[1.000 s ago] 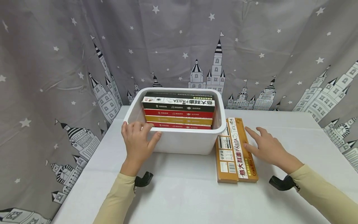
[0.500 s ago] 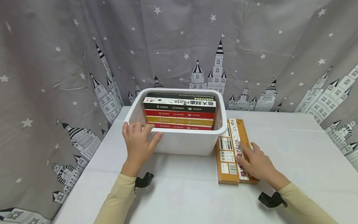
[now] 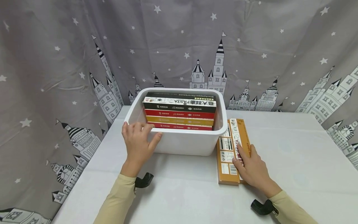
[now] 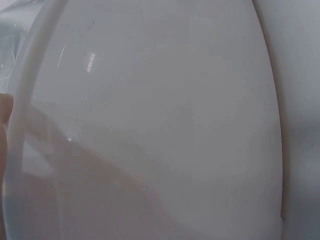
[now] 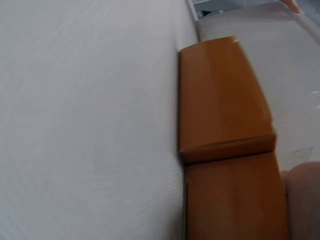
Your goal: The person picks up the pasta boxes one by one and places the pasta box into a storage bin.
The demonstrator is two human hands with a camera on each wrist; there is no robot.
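In the head view, a white plastic bin (image 3: 179, 143) holds several pasta boxes (image 3: 179, 114) standing on edge, black, red and mustard. My left hand (image 3: 139, 143) holds its front rim near the left corner, fingers hooked inside and thumb outside. The left wrist view is filled by the bin's wall (image 4: 165, 110). Two orange pasta boxes lie flat side by side to the right of the bin. My right hand (image 3: 253, 169) rests over the right orange box (image 3: 243, 130), its thumb reaching toward the left one (image 3: 227, 165). The underside of its fingers is hidden.
A white cloth (image 3: 179, 193) covers the table under everything. Behind it hangs a grey curtain (image 3: 173, 37) printed with castles and stars. The left orange box lies close against the bin's right side.
My right hand has moved left and toward me, from the orange boxes' right edge to over the right box. The left hand, bin and boxes stay put.
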